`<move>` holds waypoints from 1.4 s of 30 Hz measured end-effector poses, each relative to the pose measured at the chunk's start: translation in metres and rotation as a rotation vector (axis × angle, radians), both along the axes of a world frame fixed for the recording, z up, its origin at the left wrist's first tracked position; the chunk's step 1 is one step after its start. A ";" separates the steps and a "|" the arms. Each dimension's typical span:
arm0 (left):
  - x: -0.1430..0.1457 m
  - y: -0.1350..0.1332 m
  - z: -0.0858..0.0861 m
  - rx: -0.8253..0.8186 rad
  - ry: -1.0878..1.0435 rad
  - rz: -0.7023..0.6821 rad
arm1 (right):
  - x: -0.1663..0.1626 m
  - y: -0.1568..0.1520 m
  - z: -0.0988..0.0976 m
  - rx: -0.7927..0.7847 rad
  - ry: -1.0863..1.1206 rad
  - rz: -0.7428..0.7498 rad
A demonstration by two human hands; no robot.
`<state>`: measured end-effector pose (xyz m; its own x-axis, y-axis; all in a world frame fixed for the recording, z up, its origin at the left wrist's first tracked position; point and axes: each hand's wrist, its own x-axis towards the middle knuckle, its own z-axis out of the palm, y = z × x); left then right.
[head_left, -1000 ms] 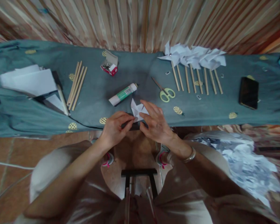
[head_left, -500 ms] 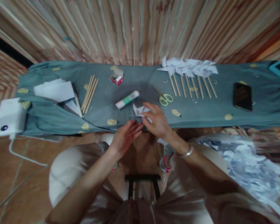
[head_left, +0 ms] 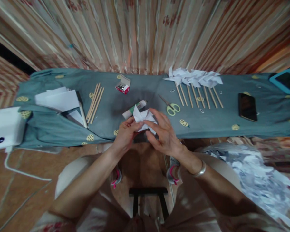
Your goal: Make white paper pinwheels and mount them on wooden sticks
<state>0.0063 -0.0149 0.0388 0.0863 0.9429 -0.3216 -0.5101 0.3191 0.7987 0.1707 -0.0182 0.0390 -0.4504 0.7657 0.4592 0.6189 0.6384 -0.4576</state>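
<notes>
At the centre of the frame, over the near edge of the cloth (head_left: 207,125), is a white paper pinwheel (head_left: 142,118), its folded blades facing up. The left hand (head_left: 124,134) pinches its left edge between thumb and fingers, nearly closed. The right hand (head_left: 164,135) is half open, fingers bent and spread over the pinwheel's right side, one fingertip near its middle; whether that hand also grips the paper, I cannot tell. A bracelet (head_left: 201,169) circles the right wrist.

Just above the pinwheel in the frame lies a glue stick (head_left: 130,112), slanting, its lower part close behind the blades. Right of it are green-handled scissors (head_left: 172,109), blades toward the upper left. Above the glue stick sits an open red box (head_left: 123,87) of small metal pieces.

Left of centre, wooden sticks (head_left: 95,103) lie side by side, then a pile of paper (head_left: 60,100), and at the left edge a white device (head_left: 8,127) with a cable (head_left: 29,175).

Upper right of centre, more pinwheels (head_left: 195,78) on sticks overlap in a row. Farther right are a dark phone (head_left: 247,107) and a blue-edged tablet (head_left: 288,80). Paper scraps (head_left: 263,180) heap at the lower right.
</notes>
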 end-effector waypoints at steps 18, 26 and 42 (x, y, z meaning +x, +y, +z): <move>-0.015 0.026 -0.009 0.175 0.133 0.103 | -0.015 0.042 0.001 -0.819 0.917 -0.222; -0.014 0.031 -0.007 0.175 0.140 0.082 | -0.033 0.049 0.002 -0.950 1.035 -0.204; -0.021 0.041 -0.008 0.183 0.211 0.162 | -0.047 0.059 -0.001 -0.912 1.040 -0.156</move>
